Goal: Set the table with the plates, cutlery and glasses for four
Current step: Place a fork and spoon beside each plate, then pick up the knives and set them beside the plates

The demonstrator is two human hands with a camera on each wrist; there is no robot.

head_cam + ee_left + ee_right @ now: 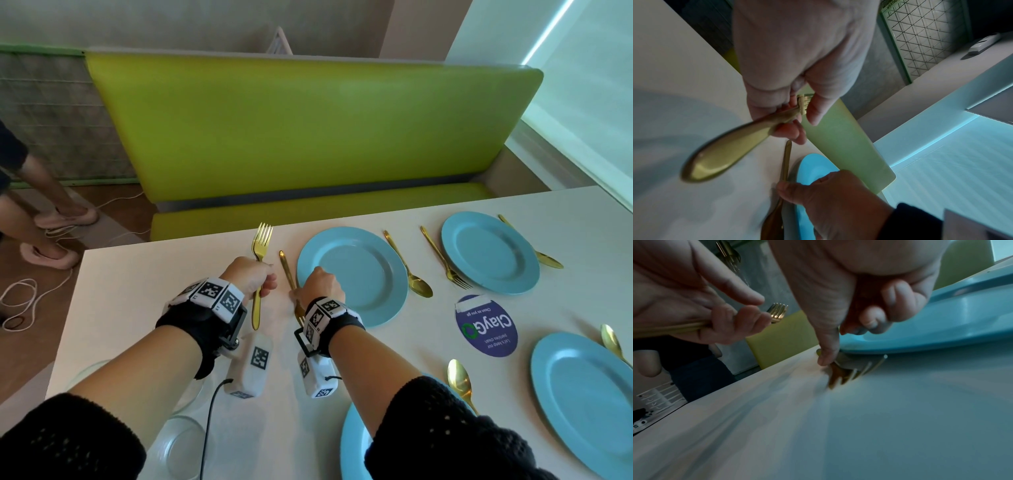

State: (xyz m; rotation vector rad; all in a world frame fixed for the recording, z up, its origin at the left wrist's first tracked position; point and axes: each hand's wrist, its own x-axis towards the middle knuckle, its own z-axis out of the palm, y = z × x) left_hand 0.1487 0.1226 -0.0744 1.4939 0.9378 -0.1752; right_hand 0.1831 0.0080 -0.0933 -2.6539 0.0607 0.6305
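Left hand [251,279] is curled round a spare gold fork [259,270], tines up, held above the table [144,301]. Right hand [322,286] presses a fingertip on the fork lying [288,274] just beside the far-left blue plate [352,274]. I'd nudge it parallel to the rim. Open room on the left, though the table edge is near.

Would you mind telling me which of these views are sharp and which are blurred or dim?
Head view: bright and sharp, edges bowed by the wide lens. Left wrist view: dim, the fork handle in the left hand smeared. Right wrist view: dark, table streaked, the fork on the table under the right hand soft.
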